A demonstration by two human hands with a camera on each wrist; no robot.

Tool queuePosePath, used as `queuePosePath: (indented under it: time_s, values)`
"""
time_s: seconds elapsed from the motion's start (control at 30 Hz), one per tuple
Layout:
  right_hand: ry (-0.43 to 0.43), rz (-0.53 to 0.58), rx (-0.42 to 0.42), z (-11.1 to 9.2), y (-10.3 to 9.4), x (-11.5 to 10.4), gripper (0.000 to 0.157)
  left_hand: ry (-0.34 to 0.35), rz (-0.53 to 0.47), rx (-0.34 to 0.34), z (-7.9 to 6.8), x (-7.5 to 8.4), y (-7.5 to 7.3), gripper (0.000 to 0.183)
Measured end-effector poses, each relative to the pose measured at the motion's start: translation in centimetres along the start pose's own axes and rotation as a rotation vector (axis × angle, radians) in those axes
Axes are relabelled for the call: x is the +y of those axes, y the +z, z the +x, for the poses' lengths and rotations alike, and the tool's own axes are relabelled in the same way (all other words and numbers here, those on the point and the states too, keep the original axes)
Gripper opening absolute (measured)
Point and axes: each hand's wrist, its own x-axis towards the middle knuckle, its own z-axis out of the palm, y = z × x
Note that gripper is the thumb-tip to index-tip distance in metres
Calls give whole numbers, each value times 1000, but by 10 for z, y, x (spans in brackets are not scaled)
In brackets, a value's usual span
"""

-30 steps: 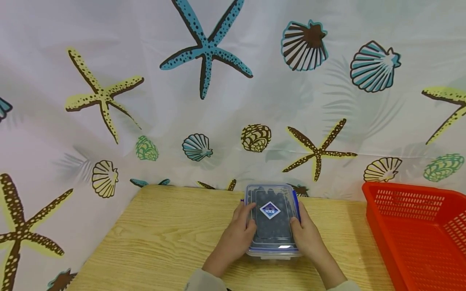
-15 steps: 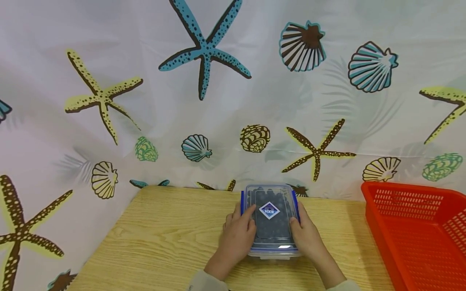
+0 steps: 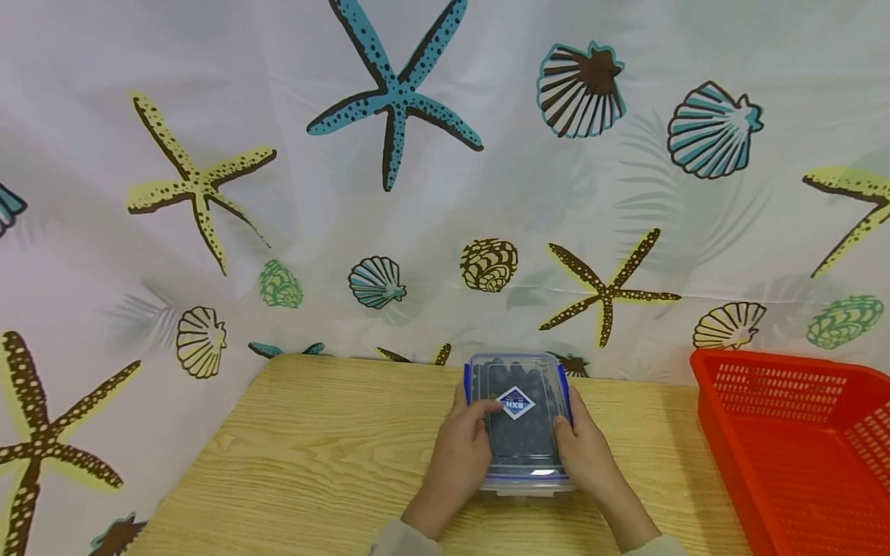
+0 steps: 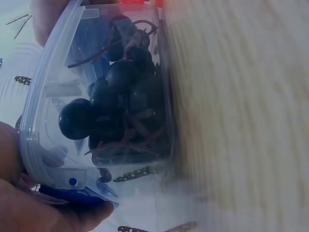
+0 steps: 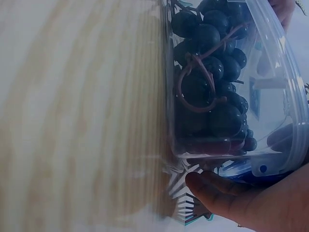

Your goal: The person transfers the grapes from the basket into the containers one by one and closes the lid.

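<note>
A clear plastic food container (image 3: pixel 521 446) with dark grapes (image 5: pixel 225 120) and stems inside sits on the wooden table. Its lid bears a diamond-shaped label (image 3: pixel 515 402) and has blue latches at the sides. My left hand (image 3: pixel 459 452) grips the left side, one finger reaching over the lid to the label's edge. In the left wrist view, its fingers lie along a blue latch (image 4: pixel 77 195) that hangs outward from the rim. On the right side, my right hand (image 3: pixel 589 452) holds the container, thumb on the lid's edge and fingers by the other latch.
A red plastic basket (image 3: pixel 737 463) with perforated walls stands at the right of the table (image 3: pixel 313 440). Behind and to the left hangs a white curtain (image 3: pixel 431 208) printed with starfish and shells.
My left hand has shifted slightly right, its finger now farther over the lid. The left blue latch, mostly hidden at first, now shows along the edge. My right hand keeps its hold.
</note>
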Motion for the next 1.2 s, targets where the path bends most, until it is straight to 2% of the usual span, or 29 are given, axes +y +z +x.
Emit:
queuePosePath:
  time_s: [0.1,0.3,0.53,0.63,0.8,1.0,1.1,1.2]
  values:
    - [5,-4,10,1,1,0,60,4,-12,7,1,-2,-1,37]
    - [16,-54,33,4,4,1,59,32,34,9,2,-8,-6,38]
    - [-18,-130,62,4,5,-2,53,15,11,-58,4,-7,-11,38]
    - [-55,-206,79,1,6,-7,51,23,19,-95,6,-5,-13,38]
    - [-48,-364,93,-5,8,-19,49,84,48,-134,8,-2,-16,40]
    - [-36,-417,76,-9,8,-26,50,149,105,-125,9,-1,-20,40]
    - [-58,-437,38,-10,6,-29,53,216,160,-128,9,-1,-24,41]
    - [-93,-467,-34,-13,5,-32,60,281,208,-157,10,0,-29,45]
